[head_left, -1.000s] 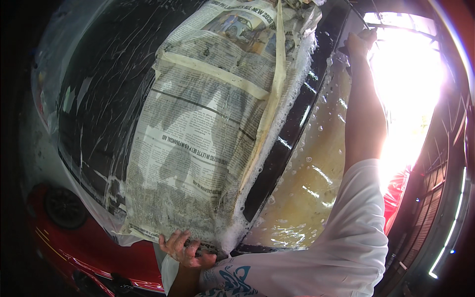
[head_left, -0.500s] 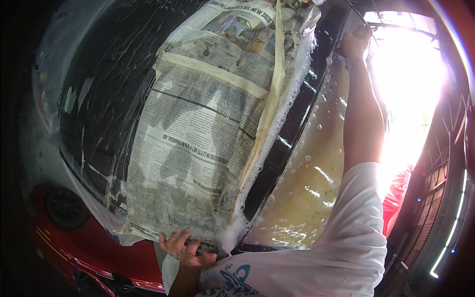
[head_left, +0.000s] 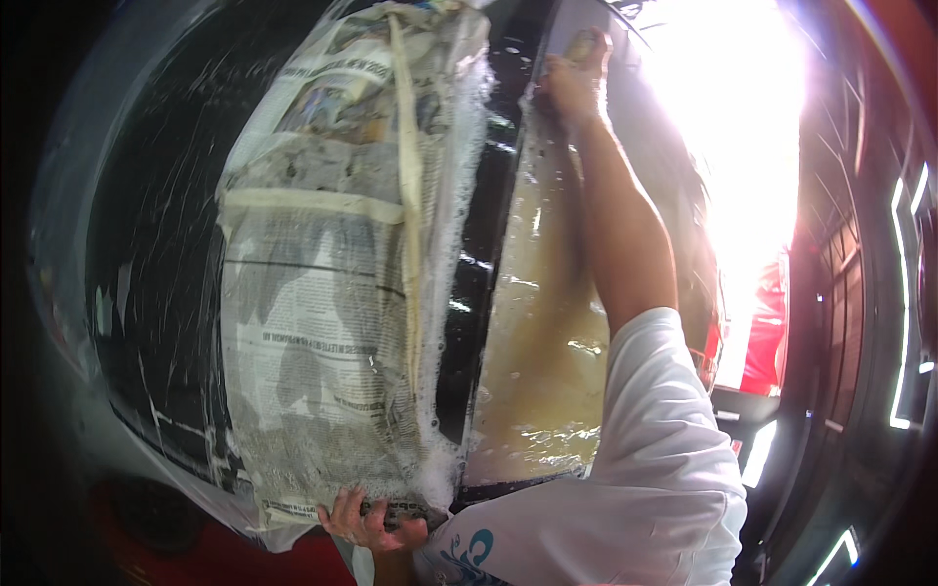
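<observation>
My right arm reaches far up over a wet, glossy car panel [head_left: 547, 322] that carries suds and a yellowish sheen. At its far part, my right hand [head_left: 578, 83] is closed, pressed near the panel's dark edge; what lies under the fingers is too small to make out. Soaked newspaper [head_left: 303, 322] covers the middle of the car, held by strips of cream masking tape [head_left: 408, 186]. On the newspaper's near end rests my left hand [head_left: 371, 523], its fingers apart and holding nothing.
A black strip [head_left: 474, 293] with foam along it runs between newspaper and panel. Creased clear plastic over dark glass [head_left: 156, 254] lies to the left. Low at the left is a red car [head_left: 195, 547]; another red thing [head_left: 765, 332] stands by the bright opening at right.
The view has shifted, so the car appears further left and more upright. My right hand is still at the panel's far part, near the dark edge. My left hand stays on the newspaper's near end.
</observation>
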A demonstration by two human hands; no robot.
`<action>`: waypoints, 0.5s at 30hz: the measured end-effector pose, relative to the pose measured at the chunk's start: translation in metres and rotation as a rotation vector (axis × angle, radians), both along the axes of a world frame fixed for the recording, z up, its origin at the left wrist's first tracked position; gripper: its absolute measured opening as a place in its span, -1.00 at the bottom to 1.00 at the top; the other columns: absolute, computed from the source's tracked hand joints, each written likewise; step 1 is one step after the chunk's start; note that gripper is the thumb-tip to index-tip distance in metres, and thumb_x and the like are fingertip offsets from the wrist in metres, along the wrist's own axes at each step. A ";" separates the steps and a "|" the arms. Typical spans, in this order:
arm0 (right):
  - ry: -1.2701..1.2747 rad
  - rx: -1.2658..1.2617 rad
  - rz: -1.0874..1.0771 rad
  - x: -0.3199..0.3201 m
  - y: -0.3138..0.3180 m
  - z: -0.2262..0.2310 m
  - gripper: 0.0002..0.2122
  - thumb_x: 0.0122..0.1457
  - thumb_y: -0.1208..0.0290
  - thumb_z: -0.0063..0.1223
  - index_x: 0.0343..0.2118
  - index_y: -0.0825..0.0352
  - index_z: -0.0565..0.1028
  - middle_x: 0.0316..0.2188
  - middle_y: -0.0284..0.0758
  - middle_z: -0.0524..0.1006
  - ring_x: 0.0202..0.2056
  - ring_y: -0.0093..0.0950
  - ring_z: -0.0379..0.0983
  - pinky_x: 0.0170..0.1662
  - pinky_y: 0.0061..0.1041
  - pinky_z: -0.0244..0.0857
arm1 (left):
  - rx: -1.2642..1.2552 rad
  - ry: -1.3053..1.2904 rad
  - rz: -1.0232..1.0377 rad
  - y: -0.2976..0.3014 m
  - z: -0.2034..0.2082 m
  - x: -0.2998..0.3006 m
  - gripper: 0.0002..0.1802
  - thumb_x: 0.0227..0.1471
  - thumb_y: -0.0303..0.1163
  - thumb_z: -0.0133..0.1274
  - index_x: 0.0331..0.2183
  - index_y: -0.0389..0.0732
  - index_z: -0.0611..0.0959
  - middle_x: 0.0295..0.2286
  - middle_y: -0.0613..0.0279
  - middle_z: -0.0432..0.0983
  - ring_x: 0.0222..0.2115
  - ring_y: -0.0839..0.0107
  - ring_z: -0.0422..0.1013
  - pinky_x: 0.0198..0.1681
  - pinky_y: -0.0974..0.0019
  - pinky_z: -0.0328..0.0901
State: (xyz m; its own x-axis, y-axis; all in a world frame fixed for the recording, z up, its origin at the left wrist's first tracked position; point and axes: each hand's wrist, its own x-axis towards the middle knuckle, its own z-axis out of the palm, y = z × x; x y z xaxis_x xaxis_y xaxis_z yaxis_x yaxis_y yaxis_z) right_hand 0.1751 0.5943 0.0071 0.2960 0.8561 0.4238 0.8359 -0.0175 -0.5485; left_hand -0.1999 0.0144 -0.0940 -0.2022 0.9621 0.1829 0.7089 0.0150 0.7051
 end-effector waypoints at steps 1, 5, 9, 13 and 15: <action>0.049 -0.039 -0.016 -0.010 -0.011 0.009 -0.22 0.12 0.50 0.17 0.39 0.12 0.05 0.03 0.10 0.53 0.04 0.07 0.54 0.22 -0.08 0.33 | 0.004 0.005 -0.023 0.003 0.000 -0.001 -0.57 0.10 0.21 -0.03 -0.23 0.10 0.58 -0.10 0.17 0.53 0.09 0.07 0.39 0.39 -0.42 -0.14; 0.108 -0.105 -0.042 -0.031 -0.041 0.021 -0.22 0.13 0.51 0.16 0.39 0.08 0.04 0.04 0.10 0.52 0.02 0.02 0.55 0.16 -0.07 0.36 | 0.010 0.000 -0.052 0.004 0.001 -0.005 -0.58 0.10 0.18 -0.03 -0.21 0.08 0.58 -0.09 0.16 0.52 0.10 0.07 0.38 0.39 -0.42 -0.14; 0.220 -0.108 0.092 -0.046 -0.065 0.025 -0.24 0.17 0.58 0.14 0.39 0.09 0.03 -0.17 -0.05 0.53 -0.49 -0.42 0.53 -0.46 -0.39 0.44 | 0.025 0.014 -0.105 0.006 0.003 -0.008 -0.63 0.13 0.05 -0.05 -0.17 0.03 0.56 -0.06 0.10 0.50 0.14 -0.01 0.36 0.35 -0.47 -0.11; 0.383 -0.062 -0.043 -0.041 -0.062 0.034 -0.25 0.19 0.61 0.11 0.40 0.12 0.01 -0.09 -0.01 0.49 -0.47 -0.40 0.53 -0.44 -0.40 0.45 | 0.009 -0.001 -0.058 0.006 0.007 -0.004 -0.62 0.15 0.09 -0.07 -0.18 0.05 0.56 -0.07 0.13 0.51 0.12 0.03 0.38 0.34 -0.46 -0.10; 0.414 -0.007 -0.106 -0.037 -0.052 0.033 -0.25 0.20 0.61 0.10 0.40 0.14 -0.01 -0.07 0.01 0.48 -0.47 -0.41 0.53 -0.43 -0.40 0.45 | 0.012 0.007 -0.067 0.005 0.004 -0.006 -0.62 0.17 0.10 -0.08 -0.19 0.06 0.56 -0.08 0.14 0.51 0.11 0.04 0.39 0.34 -0.47 -0.10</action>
State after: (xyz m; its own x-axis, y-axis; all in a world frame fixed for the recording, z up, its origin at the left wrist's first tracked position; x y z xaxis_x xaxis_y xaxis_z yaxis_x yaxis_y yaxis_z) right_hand 0.1383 0.5428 0.0399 0.5264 0.8143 0.2447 0.5382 -0.0963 -0.8373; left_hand -0.2055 0.0192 -0.0905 -0.1362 0.9712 0.1955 0.7127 -0.0410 0.7002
